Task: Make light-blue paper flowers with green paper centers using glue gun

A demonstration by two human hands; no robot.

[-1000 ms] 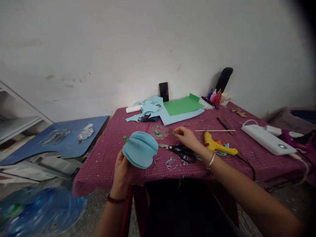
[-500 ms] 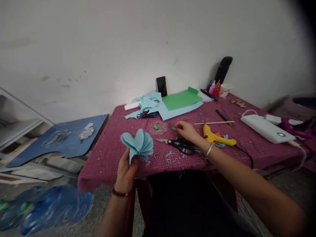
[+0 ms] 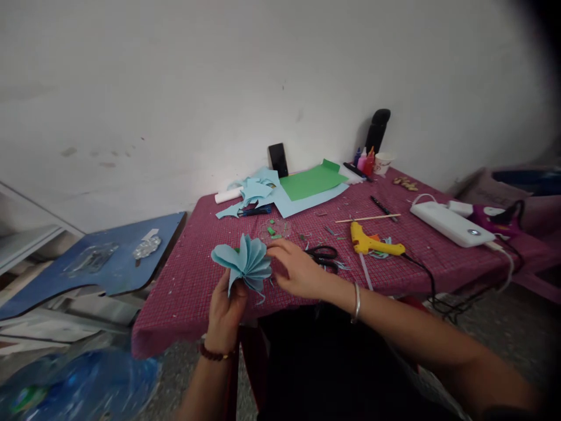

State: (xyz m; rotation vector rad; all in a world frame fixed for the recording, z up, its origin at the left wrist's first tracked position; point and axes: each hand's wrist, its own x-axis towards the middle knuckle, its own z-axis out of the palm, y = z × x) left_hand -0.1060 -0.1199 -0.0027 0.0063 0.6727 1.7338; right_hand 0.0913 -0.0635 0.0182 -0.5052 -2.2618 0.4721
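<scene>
My left hand (image 3: 225,307) grips a light blue paper flower (image 3: 245,263) from below. Its folded petals fan out above the fingers, with a small bit of green showing near the middle. My right hand (image 3: 298,270) is at the flower's right side, its fingers bent and the fingertips against or just beside the petals. Whether something small is between those fingertips is hidden. Behind them, small green paper pieces (image 3: 272,231) lie on a clear round plastic piece (image 3: 283,223). Black-handled scissors (image 3: 323,252) rest by my right wrist, partly covered by the hand.
A yellow glue gun (image 3: 377,242) with a cord lies right of the scissors, near a thin wooden stick (image 3: 368,218). Green paper (image 3: 313,181), blue scraps (image 3: 256,190) and a phone (image 3: 277,159) are at the back. A white power bank (image 3: 453,222) sits on the right.
My right hand has moved left, from beside the green bits and over the scissors to the flower's right side. My left hand still holds the flower. The camera view has shifted slightly.
</scene>
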